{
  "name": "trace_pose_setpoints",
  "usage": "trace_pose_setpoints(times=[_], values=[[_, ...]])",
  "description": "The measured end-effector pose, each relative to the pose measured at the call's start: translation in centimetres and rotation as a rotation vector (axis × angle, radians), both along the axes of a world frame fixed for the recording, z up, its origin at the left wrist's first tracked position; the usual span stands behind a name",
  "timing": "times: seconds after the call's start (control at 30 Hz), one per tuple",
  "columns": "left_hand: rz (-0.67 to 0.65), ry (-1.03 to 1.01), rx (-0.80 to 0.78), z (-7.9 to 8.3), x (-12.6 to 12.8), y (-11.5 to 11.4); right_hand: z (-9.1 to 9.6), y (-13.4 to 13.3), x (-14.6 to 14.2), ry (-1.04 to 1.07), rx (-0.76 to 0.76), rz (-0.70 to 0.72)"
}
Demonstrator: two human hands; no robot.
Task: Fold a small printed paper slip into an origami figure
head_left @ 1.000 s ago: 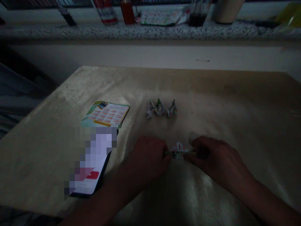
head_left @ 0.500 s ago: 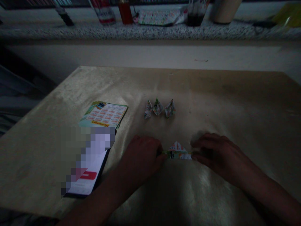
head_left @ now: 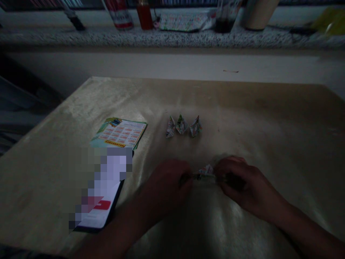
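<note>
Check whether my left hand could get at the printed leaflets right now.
Probably yes: nothing visible stands between your left hand and the printed leaflets, though it seems to be holding the folded paper.

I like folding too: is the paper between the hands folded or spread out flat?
Folded: between the left hand and right hand, the paper shows a pointed peak above a narrow strip.

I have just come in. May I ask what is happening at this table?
A person's left hand and right hand hold a small folded paper between them, one at each end. Farther back on the table, three small folded paper pieces stand in a row. On the left lie printed sheets and a lit phone.
</note>
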State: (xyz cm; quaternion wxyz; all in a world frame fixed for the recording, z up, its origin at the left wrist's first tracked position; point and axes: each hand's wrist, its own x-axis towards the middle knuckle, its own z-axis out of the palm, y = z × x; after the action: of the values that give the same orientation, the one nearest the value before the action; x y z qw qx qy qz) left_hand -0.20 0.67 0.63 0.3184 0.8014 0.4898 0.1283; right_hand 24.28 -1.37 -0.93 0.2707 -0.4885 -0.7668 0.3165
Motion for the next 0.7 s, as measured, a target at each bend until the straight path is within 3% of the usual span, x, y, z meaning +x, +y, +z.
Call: trace_pose_setpoints(times=[0.13,0.23,0.37,0.7], values=[[0.138,-0.242,-0.156,0.8,-0.1,0.2,-0.1,-0.6,-0.6,0.332,-0.212,-0.208],[0.228,-0.412,-0.208,1.1,0.3,0.1,0.1,-0.7,-1.0,0.518,-0.311,-0.285],[0.318,-0.637,-0.324,0.8,1.5,-0.5,0.7,-0.6,-1.6,0.595,-0.361,-0.304],[0.436,-0.712,-0.419,0.3,2.6,-0.5,1.6,-0.8,-2.3,0.654,-0.384,-0.297]])
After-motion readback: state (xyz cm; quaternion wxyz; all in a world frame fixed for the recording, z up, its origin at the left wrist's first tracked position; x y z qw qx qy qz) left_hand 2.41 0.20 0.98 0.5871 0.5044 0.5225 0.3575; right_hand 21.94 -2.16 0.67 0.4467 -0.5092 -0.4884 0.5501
